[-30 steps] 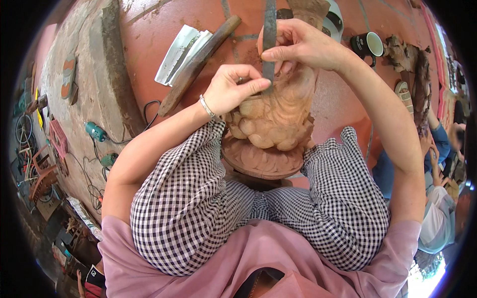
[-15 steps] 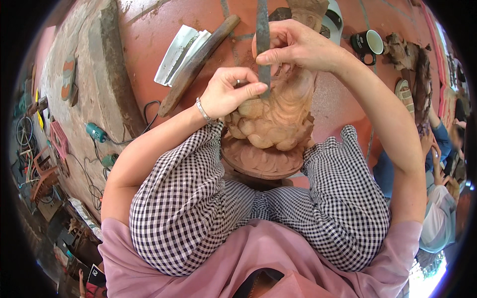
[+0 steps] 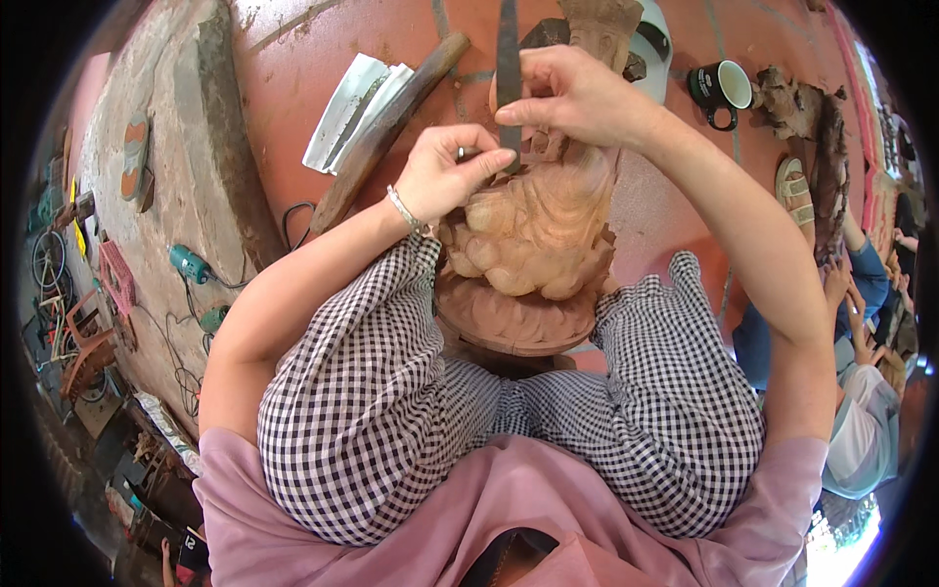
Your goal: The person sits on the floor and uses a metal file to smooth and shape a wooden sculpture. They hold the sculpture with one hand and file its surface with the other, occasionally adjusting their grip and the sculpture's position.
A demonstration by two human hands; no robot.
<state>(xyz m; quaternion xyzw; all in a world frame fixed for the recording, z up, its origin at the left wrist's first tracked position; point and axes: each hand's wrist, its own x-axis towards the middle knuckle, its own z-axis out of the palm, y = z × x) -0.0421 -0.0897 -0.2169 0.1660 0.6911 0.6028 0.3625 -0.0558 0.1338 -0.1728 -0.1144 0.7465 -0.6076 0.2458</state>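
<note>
Between my knees stands a brown carved figure, with rounded lobes and flowing ridges above a round, petal-edged base. Over its far part I hold a long, flat, dark metal file lengthwise, pointing away from me. My left hand pinches the near end between thumb and fingers, close to the carved surface. Farther up the blade, my right hand is closed on it with the thumb on top. The fingers hide part of the carving, and I cannot make out exactly where the file touches it.
A wooden bar and white folded sheet lie at the far left. A thick timber slab and a green power tool are further left. At the right are a dark mug, sandals and other people's hands.
The file and both hands have shifted slightly left. My left hand has moved up a little along with the near end, while the right has come down slightly. The carving stays put.
</note>
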